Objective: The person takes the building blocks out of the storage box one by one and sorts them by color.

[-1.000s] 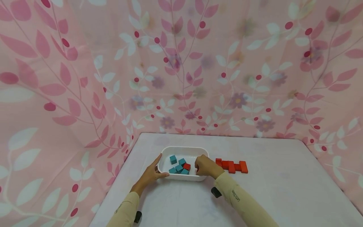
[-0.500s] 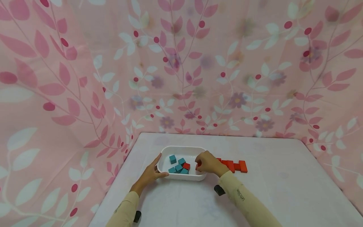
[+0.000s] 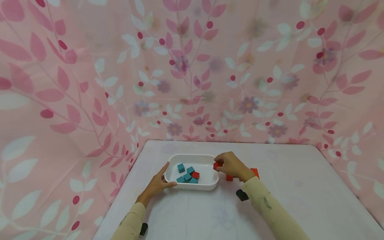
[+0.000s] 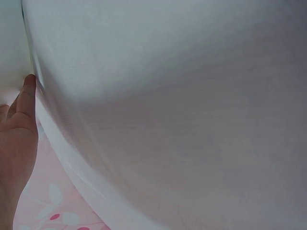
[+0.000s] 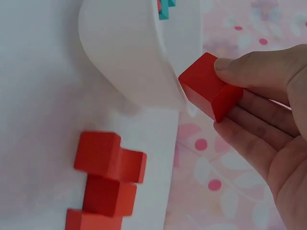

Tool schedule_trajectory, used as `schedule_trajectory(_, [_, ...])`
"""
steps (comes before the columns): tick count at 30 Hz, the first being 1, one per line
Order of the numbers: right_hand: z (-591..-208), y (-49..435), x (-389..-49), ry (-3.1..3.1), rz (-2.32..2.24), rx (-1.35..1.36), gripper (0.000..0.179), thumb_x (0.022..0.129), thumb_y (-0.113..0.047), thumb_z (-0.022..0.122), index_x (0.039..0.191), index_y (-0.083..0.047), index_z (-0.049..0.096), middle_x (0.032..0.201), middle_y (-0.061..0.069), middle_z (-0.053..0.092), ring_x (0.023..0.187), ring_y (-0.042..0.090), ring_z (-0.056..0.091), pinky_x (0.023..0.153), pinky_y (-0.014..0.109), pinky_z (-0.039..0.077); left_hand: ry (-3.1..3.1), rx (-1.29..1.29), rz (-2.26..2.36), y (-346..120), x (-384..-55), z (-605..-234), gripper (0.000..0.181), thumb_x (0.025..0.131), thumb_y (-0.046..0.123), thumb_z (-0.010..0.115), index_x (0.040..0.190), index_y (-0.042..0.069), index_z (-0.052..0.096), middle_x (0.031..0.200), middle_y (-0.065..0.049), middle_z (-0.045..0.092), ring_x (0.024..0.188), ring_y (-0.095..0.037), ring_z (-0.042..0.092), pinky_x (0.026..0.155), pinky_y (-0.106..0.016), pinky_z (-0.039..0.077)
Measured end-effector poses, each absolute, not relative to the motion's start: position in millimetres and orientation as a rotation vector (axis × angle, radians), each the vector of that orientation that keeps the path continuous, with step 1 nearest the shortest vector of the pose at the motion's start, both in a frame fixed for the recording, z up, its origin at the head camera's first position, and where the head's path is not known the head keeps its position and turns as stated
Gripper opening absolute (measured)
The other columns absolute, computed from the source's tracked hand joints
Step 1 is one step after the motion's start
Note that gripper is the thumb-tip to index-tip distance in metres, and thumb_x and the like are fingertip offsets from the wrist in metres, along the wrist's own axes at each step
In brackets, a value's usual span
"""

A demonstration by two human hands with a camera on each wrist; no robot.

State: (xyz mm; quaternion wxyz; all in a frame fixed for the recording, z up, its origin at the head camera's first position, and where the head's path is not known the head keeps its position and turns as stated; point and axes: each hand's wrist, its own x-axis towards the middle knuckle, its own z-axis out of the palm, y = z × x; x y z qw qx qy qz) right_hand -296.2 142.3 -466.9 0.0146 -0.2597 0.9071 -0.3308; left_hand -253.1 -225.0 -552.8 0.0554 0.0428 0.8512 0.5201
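A white plastic tray [image 3: 192, 187] holds several teal cubes [image 3: 181, 168] and one red cube [image 3: 195, 175]. At its left end, my left hand [image 3: 157, 184] rests against the outer wall, fingers straight and thumb along the near rim. In the left wrist view, that hand [image 4: 19, 134] shows only at the left edge. My right hand [image 3: 232, 166] pinches another red cube [image 5: 211, 86] between thumb and fingers, just beyond the tray's right rim. Below it in the right wrist view lies a row of red blocks [image 5: 98, 153], partly hidden by my right hand in the head view.
Everything stands on a white-covered table [image 3: 198, 216]. Behind it and on the left hangs a pink floral cloth [image 3: 192, 83]. The tray's raised right wall [image 5: 124, 48] stands between the held cube and the teal cubes.
My right hand has lifted the red cube out of the tray's right part and moved right, over its rim. The left hand stays at the tray's left end.
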Motion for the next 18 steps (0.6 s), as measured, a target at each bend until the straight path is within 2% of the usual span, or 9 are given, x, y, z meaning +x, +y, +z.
schedule_trajectory(9, [-465,192,-294,2.9,-1.135,-0.781,0.031,0.082,-0.008,0.077,0.112,-0.004,0.071,0.105,0.006,0.07,0.093,0.021,0.065,0.086,0.041,0.056,2.594,0.126,1.566,-226,-255,-558,0.112,0.069,0.043,0.086,0.157,0.032,0.017,0.161,-0.007,0.022,0.136,-0.038,0.039,0.099,-0.045,0.046])
schedule_trajectory(18, [-484,242,-290,2.927,-1.243,-0.672,0.036,0.08,-0.001,0.077,0.115,0.001,0.069,0.106,0.01,0.067,0.095,0.027,0.066,0.084,0.045,0.056,2.579,0.136,1.586,-226,-256,-556,0.111,0.07,0.042,0.086,0.157,0.032,0.017,0.161,-0.008,0.021,0.137,-0.04,0.037,0.1,-0.046,0.045])
